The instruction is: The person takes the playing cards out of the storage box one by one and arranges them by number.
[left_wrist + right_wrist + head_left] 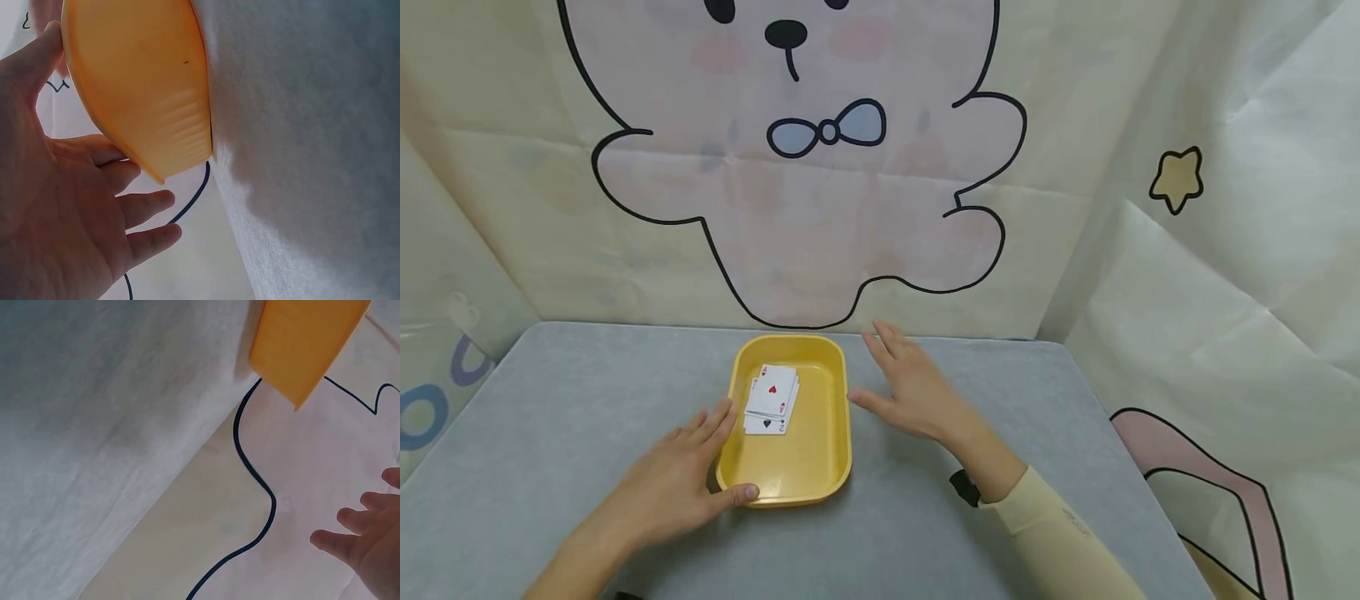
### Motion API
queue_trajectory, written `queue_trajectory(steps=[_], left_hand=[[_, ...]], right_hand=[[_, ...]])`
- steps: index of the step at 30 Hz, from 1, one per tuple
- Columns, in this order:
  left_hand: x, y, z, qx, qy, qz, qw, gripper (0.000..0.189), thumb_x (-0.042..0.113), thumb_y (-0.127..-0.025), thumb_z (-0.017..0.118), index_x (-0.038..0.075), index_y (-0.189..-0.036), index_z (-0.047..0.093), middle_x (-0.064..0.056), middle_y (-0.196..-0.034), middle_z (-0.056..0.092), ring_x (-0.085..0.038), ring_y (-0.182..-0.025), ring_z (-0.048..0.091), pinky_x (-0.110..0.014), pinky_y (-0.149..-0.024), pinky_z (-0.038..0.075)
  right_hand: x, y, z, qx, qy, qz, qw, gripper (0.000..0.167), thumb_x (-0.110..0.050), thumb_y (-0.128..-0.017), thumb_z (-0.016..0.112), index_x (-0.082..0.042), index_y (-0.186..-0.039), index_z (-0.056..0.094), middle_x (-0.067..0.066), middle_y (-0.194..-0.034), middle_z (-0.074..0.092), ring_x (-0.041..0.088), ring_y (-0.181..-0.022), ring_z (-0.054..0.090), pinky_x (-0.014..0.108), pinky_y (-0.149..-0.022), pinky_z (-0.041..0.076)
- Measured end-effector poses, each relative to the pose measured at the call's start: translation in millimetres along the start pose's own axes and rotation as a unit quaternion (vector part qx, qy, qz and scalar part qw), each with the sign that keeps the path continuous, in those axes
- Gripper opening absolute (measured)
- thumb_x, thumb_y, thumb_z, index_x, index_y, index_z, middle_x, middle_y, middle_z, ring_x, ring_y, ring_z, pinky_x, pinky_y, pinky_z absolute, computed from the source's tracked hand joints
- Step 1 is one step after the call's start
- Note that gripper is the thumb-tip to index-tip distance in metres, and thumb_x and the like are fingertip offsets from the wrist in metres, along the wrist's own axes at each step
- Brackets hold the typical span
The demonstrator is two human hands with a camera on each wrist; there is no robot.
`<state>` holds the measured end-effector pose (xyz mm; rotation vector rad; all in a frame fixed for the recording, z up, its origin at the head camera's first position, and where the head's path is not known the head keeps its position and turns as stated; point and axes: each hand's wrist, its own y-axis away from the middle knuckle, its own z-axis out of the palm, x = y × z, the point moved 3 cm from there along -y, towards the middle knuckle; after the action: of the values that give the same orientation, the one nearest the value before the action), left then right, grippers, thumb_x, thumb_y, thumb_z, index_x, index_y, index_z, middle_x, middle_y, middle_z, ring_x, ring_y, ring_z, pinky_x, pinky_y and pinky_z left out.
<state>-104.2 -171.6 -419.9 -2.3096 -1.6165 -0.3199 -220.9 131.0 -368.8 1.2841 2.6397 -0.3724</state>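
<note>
A yellow tray (808, 471) stands on the table, its long side running away from me. Inside it, toward the left wall, lies a loose stack of playing cards (772, 392), an ace of hearts face up on top and a spade card partly showing beneath. Along the tray's left rim my left hand (673, 483) rests with spread fingers, its thumb at the near left corner; the left wrist view shows thumb and forefinger against the tray wall (137, 81). My right hand (917, 392) hovers beside the right rim, fingers extended, holding nothing; whether its thumb touches the rim I cannot tell.
A grey-blue cloth covers the table (587, 400). Behind it hangs a pale backdrop (820, 225) with a cartoon animal wearing a bow tie. More printed sheet (1210, 317) hangs along the right side, and another along the left.
</note>
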Motion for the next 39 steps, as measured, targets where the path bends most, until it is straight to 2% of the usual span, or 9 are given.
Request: queue_trajectory(steps=[6,13,18,28,34,39], left_hand=[[-0.3,1.0,1.2,-0.001,0.01,-0.001,0.9999,0.111,0.072,-0.084,0.073,-0.004,-0.157,0.041,-0.022,-0.164,0.038,-0.053,-0.14,0.046,-0.067,-0.11,0.039],[-0.6,0.3,1.2,0.002,0.015,0.004,0.9999,0.118,0.082,-0.082,0.066,-0.004,-0.158,0.04,-0.021,-0.165,0.037,-0.049,-0.141,0.047,-0.064,-0.109,0.042],[-1.4,0.6,0.8,0.005,0.017,0.005,0.9998,0.117,0.081,-0.082,0.067,-0.004,-0.158,0.04,-0.021,-0.165,0.037,-0.048,-0.141,0.047,-0.063,-0.109,0.042],[-0.4,1.2,0.5,0.005,0.016,0.007,0.9998,0.116,0.08,-0.083,0.068,-0.004,-0.158,0.04,-0.021,-0.165,0.037,-0.048,-0.14,0.048,-0.063,-0.108,0.043],[1.3,2.1,0.1,0.01,0.02,0.014,0.9996,0.115,0.078,-0.083,0.07,-0.005,-0.157,0.041,-0.022,-0.164,0.039,-0.049,-0.14,0.049,-0.063,-0.108,0.044],[1.7,2.0,-1.6,0.014,0.019,0.015,0.9996,0.116,0.079,-0.082,0.069,-0.004,-0.158,0.04,-0.022,-0.163,0.039,-0.048,-0.139,0.05,-0.063,-0.107,0.044]], right_hand=[[-14.7,-14.7,7.7,0.009,-0.003,-0.018,0.9998,0.091,-0.06,-0.098,0.064,-0.009,-0.166,0.03,0.01,-0.174,0.018,0.029,-0.16,0.016,0.055,-0.126,0.02],[-28.7,-30.2,20.4,0.001,-0.02,-0.019,0.9996,0.094,-0.061,-0.095,0.067,-0.007,-0.165,0.032,0.013,-0.173,0.021,0.035,-0.156,0.026,0.055,-0.123,0.027],[-37.2,-38.8,32.7,-0.005,-0.036,-0.019,0.9992,0.094,-0.061,-0.095,0.068,-0.008,-0.165,0.032,0.012,-0.174,0.018,0.036,-0.156,0.026,0.055,-0.123,0.027],[-53.2,-56.0,52.9,-0.004,-0.021,-0.026,0.9994,0.093,-0.06,-0.095,0.068,-0.009,-0.165,0.034,0.015,-0.173,0.019,0.032,-0.158,0.024,0.051,-0.125,0.026],[-63.0,-63.3,63.3,-0.034,-0.035,-0.004,0.9988,0.094,-0.062,-0.095,0.066,-0.011,-0.166,0.031,0.01,-0.174,0.017,0.03,-0.158,0.024,0.049,-0.124,0.028],[-69.0,-69.8,67.8,-0.036,-0.047,0.017,0.9981,0.093,-0.061,-0.095,0.068,-0.012,-0.165,0.033,0.009,-0.174,0.021,0.027,-0.157,0.027,0.047,-0.123,0.031]])
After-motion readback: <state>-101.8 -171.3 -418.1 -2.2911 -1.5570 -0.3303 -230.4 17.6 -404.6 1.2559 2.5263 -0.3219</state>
